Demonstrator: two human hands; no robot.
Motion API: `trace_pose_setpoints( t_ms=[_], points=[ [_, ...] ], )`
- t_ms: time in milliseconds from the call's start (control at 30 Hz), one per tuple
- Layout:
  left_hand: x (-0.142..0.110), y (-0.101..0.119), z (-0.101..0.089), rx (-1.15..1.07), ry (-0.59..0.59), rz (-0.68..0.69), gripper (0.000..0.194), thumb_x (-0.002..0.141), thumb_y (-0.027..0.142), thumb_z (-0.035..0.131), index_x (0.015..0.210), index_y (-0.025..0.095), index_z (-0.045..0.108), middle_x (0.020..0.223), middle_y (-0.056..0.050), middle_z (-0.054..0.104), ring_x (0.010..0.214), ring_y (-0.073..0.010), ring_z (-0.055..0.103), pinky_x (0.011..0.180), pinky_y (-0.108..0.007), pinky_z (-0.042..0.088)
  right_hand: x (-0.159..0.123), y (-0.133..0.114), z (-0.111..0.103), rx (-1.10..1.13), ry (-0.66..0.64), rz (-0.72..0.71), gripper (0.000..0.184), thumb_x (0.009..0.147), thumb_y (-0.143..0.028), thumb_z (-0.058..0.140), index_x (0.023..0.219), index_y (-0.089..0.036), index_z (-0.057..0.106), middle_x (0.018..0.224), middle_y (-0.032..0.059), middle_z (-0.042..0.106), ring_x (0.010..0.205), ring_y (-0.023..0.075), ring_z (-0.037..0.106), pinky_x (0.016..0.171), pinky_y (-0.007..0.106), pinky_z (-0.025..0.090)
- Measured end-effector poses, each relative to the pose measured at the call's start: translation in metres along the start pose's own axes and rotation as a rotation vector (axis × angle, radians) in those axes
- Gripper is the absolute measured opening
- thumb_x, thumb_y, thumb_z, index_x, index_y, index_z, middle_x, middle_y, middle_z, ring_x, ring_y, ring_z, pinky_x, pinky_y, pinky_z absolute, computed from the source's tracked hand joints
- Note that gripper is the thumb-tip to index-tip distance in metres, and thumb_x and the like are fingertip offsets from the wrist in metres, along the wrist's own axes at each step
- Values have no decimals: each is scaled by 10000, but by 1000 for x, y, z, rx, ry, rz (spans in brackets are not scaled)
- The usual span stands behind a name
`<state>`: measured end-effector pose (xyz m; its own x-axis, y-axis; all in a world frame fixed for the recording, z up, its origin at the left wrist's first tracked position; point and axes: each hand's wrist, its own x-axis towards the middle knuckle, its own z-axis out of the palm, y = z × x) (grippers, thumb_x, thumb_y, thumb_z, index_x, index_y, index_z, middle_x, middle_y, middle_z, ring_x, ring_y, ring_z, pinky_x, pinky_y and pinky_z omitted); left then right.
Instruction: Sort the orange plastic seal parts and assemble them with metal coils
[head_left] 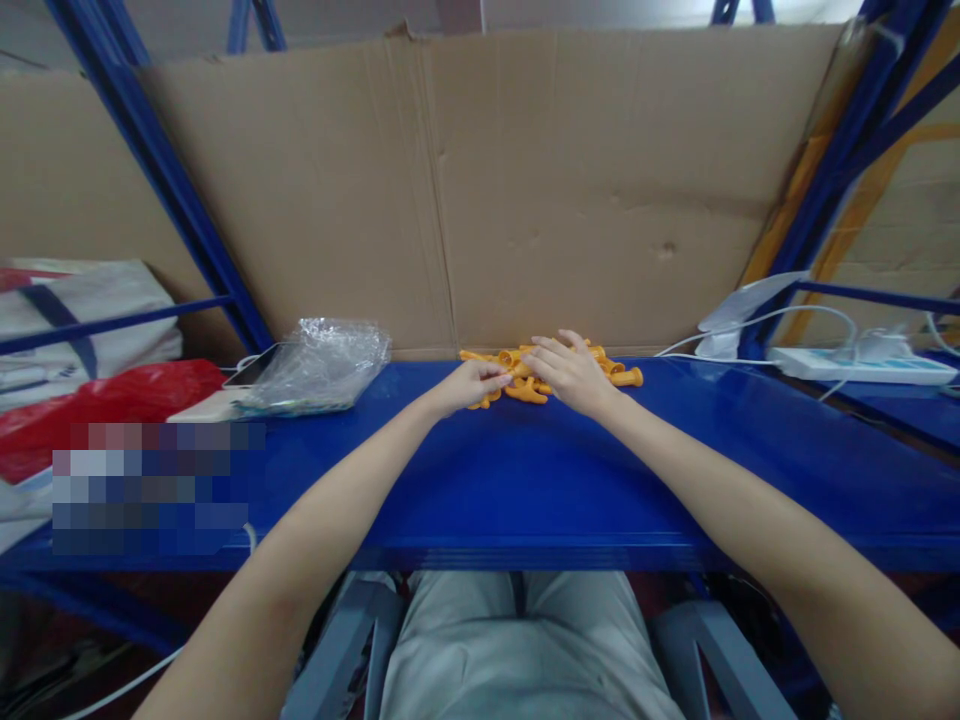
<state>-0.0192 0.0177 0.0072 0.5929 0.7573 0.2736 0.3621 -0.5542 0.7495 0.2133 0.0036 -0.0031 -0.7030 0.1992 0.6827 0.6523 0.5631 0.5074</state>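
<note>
A heap of small orange plastic pieces [527,391] lies at the back of the blue shelf, against the cardboard. At the heap's left side is my left hand [469,388], its thumb and fingers pinched together on an orange plastic piece that is mostly hidden. My right hand [570,374] rests over the middle of the heap, palm down, with its fingers stretched out and apart. One orange piece with a flared round end [628,377] sticks out to the right of that hand. Fingers cover much of the heap, so the exact kind of the pieces is unclear.
A blue metal shelf [525,480] serves as the worktop, with a cardboard sheet [600,180] behind it. Clear plastic bags [319,365] and a red bag [112,400] lie left. On the right are a white power strip [862,365] and a white cable [720,357].
</note>
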Motion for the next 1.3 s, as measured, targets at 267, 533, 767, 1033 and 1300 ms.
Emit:
trace_pose_setpoints(
  t_ms=[267, 533, 767, 1033, 1300],
  points=[
    [-9, 19, 2, -405, -74, -173, 355, 816, 488, 702, 778, 135, 705, 600, 9, 546, 617, -109, 531, 652, -257, 468, 6, -3, -11, 8, 27, 30, 312, 989, -107, 349, 1061, -212, 634, 1113, 85, 720, 1185, 214, 575, 1058, 447, 318],
    [-11, 7, -5, -299, -1, -207, 337, 839, 457, 679, 805, 126, 729, 662, -33, 625, 607, -104, 541, 617, -259, 456, -2, 5, -11, 58, -71, 245, 330, 900, -82, 369, 1091, -179, 620, 1090, 132, 698, 1072, 258, 576, 1020, 457, 307],
    [-10, -2, -19, -91, 193, -93, 302, 815, 372, 691, 1016, 149, 727, 842, -43, 693, 716, -124, 601, 704, -269, 491, -11, 18, -8, 45, -114, 400, 275, 865, -176, 485, 1106, -158, 616, 1054, 155, 693, 1037, 302, 572, 931, 435, 335],
    [-21, -34, -64, 923, 521, -303, 253, 886, 319, 555, 961, 208, 771, 1067, -129, 707, 1082, -311, 634, 913, -416, 475, -26, 20, 8, 43, -241, 437, 265, 890, -220, 501, 1109, -145, 629, 1053, 166, 701, 996, 301, 593, 843, 398, 375],
    [-36, -62, -70, 980, 322, -585, 418, 900, 215, 473, 1233, 253, 723, 1241, -99, 710, 1165, -316, 640, 966, -391, 488, -20, 1, 13, 114, -278, 411, 244, 883, -203, 521, 1084, -149, 648, 1117, 174, 696, 1084, 325, 614, 875, 435, 416]
  ],
)
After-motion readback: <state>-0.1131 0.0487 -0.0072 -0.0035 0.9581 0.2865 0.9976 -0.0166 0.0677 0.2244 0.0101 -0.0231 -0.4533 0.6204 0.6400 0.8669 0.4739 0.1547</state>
